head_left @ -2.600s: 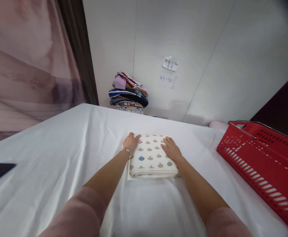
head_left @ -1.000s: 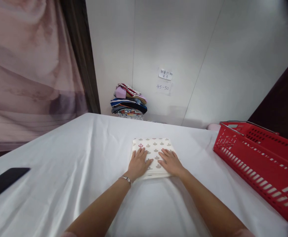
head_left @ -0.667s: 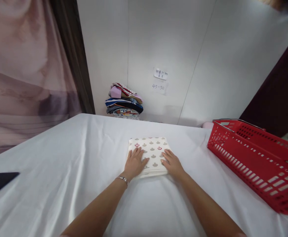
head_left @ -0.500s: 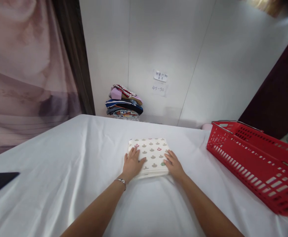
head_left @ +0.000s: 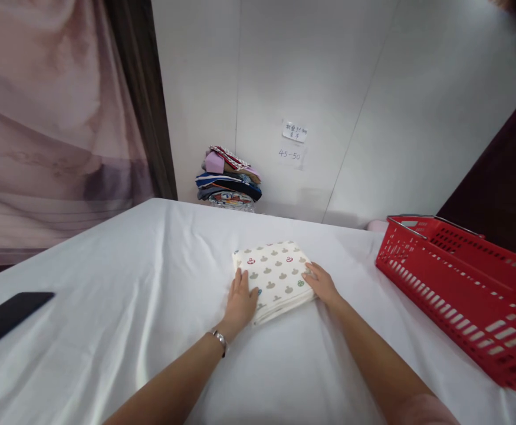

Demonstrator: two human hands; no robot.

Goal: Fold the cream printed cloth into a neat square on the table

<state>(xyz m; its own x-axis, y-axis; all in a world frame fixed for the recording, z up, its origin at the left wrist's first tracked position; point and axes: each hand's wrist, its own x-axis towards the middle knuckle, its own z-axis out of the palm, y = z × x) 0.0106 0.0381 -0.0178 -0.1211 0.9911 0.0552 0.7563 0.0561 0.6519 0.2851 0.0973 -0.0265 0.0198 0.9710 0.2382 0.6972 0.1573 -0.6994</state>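
Observation:
A folded white cloth (head_left: 279, 274) printed with grey, red and green mushroom shapes lies in the middle of the table, turned slightly askew. My left hand (head_left: 241, 301) rests along its left edge, fingers stretched out and the thumb on the top face. At the right edge, my right hand (head_left: 322, 282) touches the cloth with its fingers extended over the border. Neither hand is closed around the cloth. A silver bracelet (head_left: 219, 340) circles my left wrist.
A red plastic basket (head_left: 452, 295) with metal handles stands at the right. On the left lies a flat black object (head_left: 12, 316). Beyond the far table edge is a pile of folded fabrics (head_left: 229, 183) against a pale wall. White cloth (head_left: 187, 366) covers the table.
The folded cloth has turned counterclockwise, its right side now farther away than its left. Both hands moved with it, still at its two sides. The whole view has shifted slightly.

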